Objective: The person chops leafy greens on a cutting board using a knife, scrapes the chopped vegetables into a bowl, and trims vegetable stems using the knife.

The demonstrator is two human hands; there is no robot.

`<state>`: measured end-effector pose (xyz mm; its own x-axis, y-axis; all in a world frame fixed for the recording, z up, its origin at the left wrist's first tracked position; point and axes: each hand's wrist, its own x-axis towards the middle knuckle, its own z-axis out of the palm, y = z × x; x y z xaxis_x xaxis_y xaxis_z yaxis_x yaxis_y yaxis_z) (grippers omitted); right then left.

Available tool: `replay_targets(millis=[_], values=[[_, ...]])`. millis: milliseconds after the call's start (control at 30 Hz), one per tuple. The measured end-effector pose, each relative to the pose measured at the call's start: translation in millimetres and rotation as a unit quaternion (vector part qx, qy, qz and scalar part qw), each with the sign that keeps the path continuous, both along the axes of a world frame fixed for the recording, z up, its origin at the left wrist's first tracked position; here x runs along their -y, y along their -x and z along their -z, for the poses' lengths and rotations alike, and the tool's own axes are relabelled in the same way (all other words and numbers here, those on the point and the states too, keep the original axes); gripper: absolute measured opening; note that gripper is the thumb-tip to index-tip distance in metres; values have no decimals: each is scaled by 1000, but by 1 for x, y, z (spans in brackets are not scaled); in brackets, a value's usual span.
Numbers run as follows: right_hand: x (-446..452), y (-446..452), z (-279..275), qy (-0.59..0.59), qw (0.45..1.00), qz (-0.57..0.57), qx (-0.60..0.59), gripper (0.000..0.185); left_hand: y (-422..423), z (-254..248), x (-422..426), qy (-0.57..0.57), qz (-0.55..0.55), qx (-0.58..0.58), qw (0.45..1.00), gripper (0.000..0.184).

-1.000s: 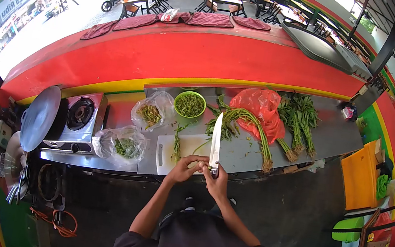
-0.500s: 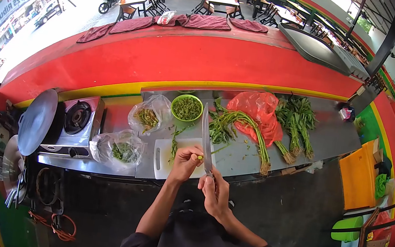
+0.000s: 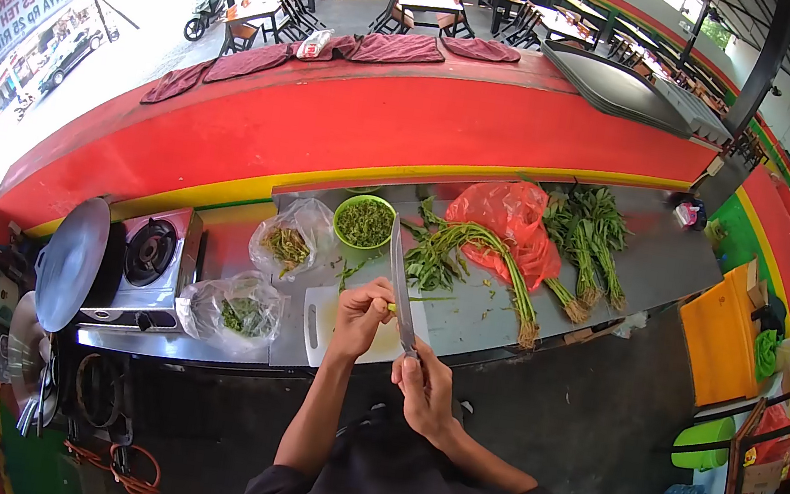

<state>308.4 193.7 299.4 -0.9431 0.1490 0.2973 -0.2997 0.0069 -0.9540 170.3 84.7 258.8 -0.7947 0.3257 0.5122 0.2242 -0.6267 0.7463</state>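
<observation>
My left hand (image 3: 361,320) is closed in a pinch on a green vegetable stem (image 3: 393,307), a short piece of which shows past the fingertips. My right hand (image 3: 424,389) grips a long knife (image 3: 400,273) by its handle, blade pointing up and away from me. The blade crosses close beside the stem; whether they touch I cannot tell. Below both hands lies a white cutting board (image 3: 314,329), partly covered by them. Beyond the knife stands a green bowl (image 3: 340,230) full of chopped greens. Loose leafy stalks (image 3: 433,263) lie to the right of the blade.
Bundles of rooted greens (image 3: 589,249) and a red plastic bag (image 3: 508,220) rest on the metal table (image 3: 662,249). Two clear bags (image 3: 284,233) (image 3: 227,309) of greens sit left of the board. Further left are a gas stove (image 3: 177,255) and a large wok (image 3: 74,250). A red wall (image 3: 372,121) runs behind.
My left hand has moved slightly up and left with the stem. The knife blade leans a little further left. The leafy strand beside my left hand shows less now. The view has shifted slightly.
</observation>
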Motion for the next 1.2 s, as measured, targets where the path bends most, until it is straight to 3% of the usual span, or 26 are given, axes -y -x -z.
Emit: replay_targets(millis=[500, 800, 967, 1200], values=[[12, -4, 12, -70, 996, 39, -40, 43, 1, -19, 1, -4, -40, -24, 999, 35], [24, -8, 16, -69, 995, 56, -46, 40, 5, -14, 8, -17, -51, -19, 998, 31], [23, -5, 3, -53, 995, 61, -52, 43, -2, -17, 17, 47, -23, -93, 994, 24], [25, 7, -7, -68, 991, 71, -87, 47, -12, -11, 15, 38, -43, -18, 998, 24]])
